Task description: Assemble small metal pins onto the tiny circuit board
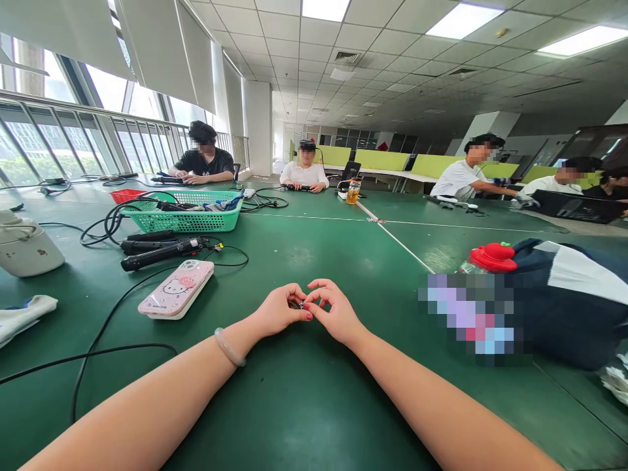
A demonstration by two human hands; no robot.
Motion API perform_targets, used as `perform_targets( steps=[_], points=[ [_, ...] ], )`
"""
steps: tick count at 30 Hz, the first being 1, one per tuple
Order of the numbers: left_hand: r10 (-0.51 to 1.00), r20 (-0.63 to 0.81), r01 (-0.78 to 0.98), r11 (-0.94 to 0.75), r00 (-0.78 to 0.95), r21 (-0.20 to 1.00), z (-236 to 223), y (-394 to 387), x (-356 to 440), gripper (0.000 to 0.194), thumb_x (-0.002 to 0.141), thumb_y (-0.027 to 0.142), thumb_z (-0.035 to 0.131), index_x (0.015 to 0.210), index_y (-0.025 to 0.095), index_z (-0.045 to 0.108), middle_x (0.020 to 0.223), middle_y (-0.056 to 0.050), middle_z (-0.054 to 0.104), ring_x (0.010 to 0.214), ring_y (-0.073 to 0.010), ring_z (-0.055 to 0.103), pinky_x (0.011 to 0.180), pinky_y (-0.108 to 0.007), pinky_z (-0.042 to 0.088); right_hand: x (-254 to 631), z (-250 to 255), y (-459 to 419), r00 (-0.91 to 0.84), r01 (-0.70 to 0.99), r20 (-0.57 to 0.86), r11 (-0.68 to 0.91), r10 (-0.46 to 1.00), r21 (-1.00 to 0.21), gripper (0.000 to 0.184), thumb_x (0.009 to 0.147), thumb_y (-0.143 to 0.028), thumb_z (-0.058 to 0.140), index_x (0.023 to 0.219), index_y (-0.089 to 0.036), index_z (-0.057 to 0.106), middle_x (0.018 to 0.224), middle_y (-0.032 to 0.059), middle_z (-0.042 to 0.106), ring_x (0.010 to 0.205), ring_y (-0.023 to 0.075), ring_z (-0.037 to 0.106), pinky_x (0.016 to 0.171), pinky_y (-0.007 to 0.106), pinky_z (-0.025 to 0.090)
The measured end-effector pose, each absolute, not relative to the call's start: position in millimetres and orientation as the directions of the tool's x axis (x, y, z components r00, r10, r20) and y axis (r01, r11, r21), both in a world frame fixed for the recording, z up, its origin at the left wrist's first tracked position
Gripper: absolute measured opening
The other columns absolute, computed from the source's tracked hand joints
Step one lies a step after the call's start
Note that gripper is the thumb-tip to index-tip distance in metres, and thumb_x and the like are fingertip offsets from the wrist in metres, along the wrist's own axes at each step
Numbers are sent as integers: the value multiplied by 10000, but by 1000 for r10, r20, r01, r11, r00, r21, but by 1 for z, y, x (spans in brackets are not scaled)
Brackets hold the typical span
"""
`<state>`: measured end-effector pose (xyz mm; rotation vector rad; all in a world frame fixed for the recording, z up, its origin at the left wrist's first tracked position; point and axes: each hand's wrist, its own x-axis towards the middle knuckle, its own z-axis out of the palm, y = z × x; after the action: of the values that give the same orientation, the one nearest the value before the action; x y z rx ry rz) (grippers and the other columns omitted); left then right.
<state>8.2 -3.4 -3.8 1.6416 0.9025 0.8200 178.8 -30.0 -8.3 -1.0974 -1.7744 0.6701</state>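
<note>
1. Big bright office, windows (103, 91) and a railing (63, 127) off to the left, and we're at a wide green table (289, 418). There's a person (305, 171) sitting across from us, working away on their own stuff.

2. So the bit that matters: a tiny dark, silvery piece (302, 305) sits right between our two hands, up off the table as far as we can judge. It isn't out in front or off to one side.

3. Our left hand (277, 311) comes in from the left and our right hand (338, 317) from the right. They're together at the fingertips, thumbs and fingers making a rough ring, and both look pinched in on that piece. Which one carries more of the grip, we can't tell.

4. Nearer hand? Basically a tie, since both touch it. Long axis? Too small and too covered by fingers, so we're not calling it.

5. Around us: a pink phone (176, 290) lies left of our left hand, slanting away to the right, with the green basket (196, 224) beyond it. A red-lidded bottle (493, 257) is well apart, over on the right.
</note>
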Motion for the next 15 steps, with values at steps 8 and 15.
perform_targets(
  steps=[8, 15],
  points=[
    [899, 121, 311, -268, 420, 912, -3, -2, 6, 308, 589, 286, 766, 757, 175, 531, 721, 18, 624, 657, -114, 561, 648, -252, 450, 181, -11, -29, -165, 411, 464, 488, 871, -770, 91, 795, -241, 593, 856, -182, 627, 1087, 59, 564, 772, 113, 548, 683, 260, 471],
    [981, 92, 451, -160, 169, 878, -6, 7, 0, 293, 607, 286, 747, 803, 181, 557, 712, 6, 638, 626, -126, 589, 617, -258, 494, 182, -15, -33, -411, 721, 311, 514, 857, -465, 147, 834, -192, 601, 940, -205, 702, 986, 51, 639, 959, 190, 528, 899, 355, 438]
  ],
)
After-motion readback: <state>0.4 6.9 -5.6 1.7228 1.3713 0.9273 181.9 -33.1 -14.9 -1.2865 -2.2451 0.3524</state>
